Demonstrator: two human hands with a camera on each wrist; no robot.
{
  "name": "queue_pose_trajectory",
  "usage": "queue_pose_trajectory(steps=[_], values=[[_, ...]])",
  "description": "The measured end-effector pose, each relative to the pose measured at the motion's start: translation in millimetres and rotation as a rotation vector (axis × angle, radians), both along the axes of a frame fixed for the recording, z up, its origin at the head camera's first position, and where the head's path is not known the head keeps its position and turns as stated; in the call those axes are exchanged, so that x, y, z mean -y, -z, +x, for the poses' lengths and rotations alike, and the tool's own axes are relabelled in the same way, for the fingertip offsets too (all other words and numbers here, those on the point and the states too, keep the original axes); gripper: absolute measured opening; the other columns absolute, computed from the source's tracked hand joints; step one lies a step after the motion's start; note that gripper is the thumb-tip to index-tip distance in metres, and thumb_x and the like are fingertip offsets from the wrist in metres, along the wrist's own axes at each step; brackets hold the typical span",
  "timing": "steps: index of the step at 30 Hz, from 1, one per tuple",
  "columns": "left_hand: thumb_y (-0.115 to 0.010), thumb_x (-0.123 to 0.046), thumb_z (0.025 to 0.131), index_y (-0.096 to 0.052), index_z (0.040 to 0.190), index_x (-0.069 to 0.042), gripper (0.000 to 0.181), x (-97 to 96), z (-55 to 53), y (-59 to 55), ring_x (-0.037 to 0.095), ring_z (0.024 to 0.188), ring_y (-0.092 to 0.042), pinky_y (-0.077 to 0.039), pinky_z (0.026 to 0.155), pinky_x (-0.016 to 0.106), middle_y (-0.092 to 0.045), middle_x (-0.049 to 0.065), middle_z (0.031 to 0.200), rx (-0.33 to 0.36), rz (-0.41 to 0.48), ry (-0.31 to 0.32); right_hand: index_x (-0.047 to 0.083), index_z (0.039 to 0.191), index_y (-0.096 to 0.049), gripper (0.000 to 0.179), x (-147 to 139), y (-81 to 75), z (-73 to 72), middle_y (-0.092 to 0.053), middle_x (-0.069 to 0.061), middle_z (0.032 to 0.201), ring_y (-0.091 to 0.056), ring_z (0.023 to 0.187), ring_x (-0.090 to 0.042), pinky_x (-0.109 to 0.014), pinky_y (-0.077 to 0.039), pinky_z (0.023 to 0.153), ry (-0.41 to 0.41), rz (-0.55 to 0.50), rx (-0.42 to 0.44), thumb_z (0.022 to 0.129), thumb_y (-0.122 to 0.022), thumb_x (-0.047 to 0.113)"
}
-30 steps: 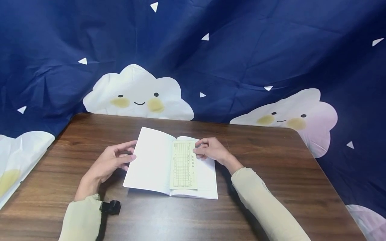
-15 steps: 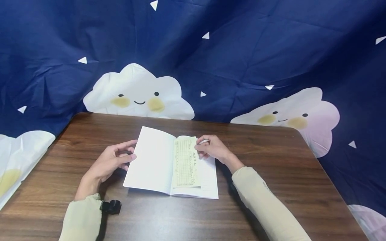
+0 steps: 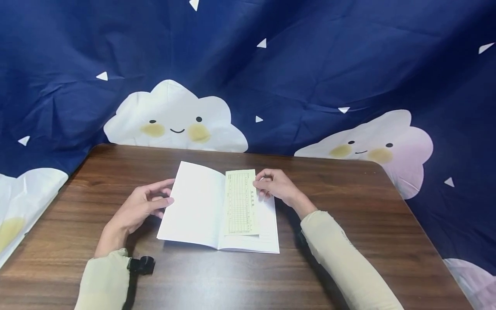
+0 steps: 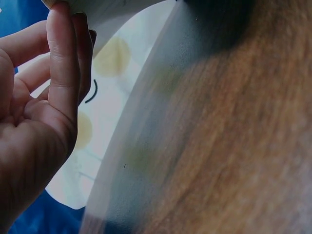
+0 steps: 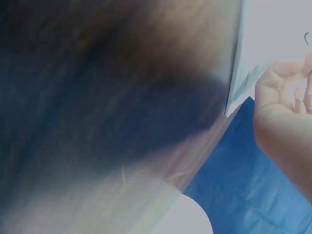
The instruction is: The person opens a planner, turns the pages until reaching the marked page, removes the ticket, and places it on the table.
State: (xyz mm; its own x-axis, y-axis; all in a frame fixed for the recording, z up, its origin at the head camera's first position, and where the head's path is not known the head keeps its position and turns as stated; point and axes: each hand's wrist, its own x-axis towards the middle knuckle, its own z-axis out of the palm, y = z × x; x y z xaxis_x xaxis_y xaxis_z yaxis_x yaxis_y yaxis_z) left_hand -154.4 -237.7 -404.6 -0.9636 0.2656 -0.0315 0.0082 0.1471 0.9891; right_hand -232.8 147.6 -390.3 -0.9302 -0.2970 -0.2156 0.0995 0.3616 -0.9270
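An open notebook [image 3: 190, 206] with white pages lies in the middle of the table in the head view. My left hand [image 3: 135, 209] pinches its left edge, thumb in front and fingers behind, keeping that side raised. Over the right-hand page is a pale yellow printed slip [image 3: 241, 202] with a ruled grid. My right hand [image 3: 277, 187] pinches the slip's upper right edge between thumb and forefinger. In the left wrist view the left hand's [image 4: 44, 92] fingers reach up to the page edge. At the right border of the right wrist view, the right hand [image 5: 282, 107] is partly cut off.
The brown wooden table [image 3: 337, 206] extends around the notebook on all sides. Behind it hangs a blue curtain [image 3: 290, 77] with smiling clouds. A black strap piece [image 3: 142, 265] sits at the left sleeve.
My right hand has lifted the slip and drawn it up and slightly right, away from the notebook's fold. The left hand has stayed on the notebook's left edge.
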Motion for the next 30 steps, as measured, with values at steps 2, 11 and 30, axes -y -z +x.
queue_pose_trajectory(steps=[2,11,30], values=[[-0.071,-0.006,0.094,-0.047,0.148,0.005,0.059,0.4,0.4,0.2,0.016,0.078,-0.064,-0.061,0.062,0.038,-0.054,0.021,0.113,0.001,0.002,0.002,-0.001,0.109,-0.064,0.018,-1.2,-2.2,0.3,-0.067,-0.007,0.073,-0.059,0.064,-0.018,-0.025,-0.048,0.058,0.001,-0.008,0.003,0.094,-0.070,0.007],[-0.071,-0.006,0.094,-0.046,0.148,0.004,0.060,0.2,0.9,-0.8,0.016,0.080,-0.065,-0.061,0.063,0.038,-0.054,0.021,0.113,0.010,0.002,-0.005,-0.003,0.109,-0.062,0.020,-16.6,-10.0,-0.3,-0.068,-0.006,0.078,-0.058,0.067,-0.017,-0.025,-0.050,0.061,0.015,-0.023,-0.004,0.095,-0.070,0.009],[-0.071,-0.005,0.094,-0.047,0.148,0.004,0.060,3.0,0.1,1.6,0.015,0.078,-0.065,-0.061,0.063,0.037,-0.054,0.019,0.112,0.013,0.001,-0.008,-0.005,0.109,-0.057,0.021,-66.7,-13.9,2.6,-0.068,-0.001,0.081,-0.058,0.065,-0.010,-0.022,-0.051,0.061,0.031,-0.059,0.025,0.097,-0.067,0.009]])
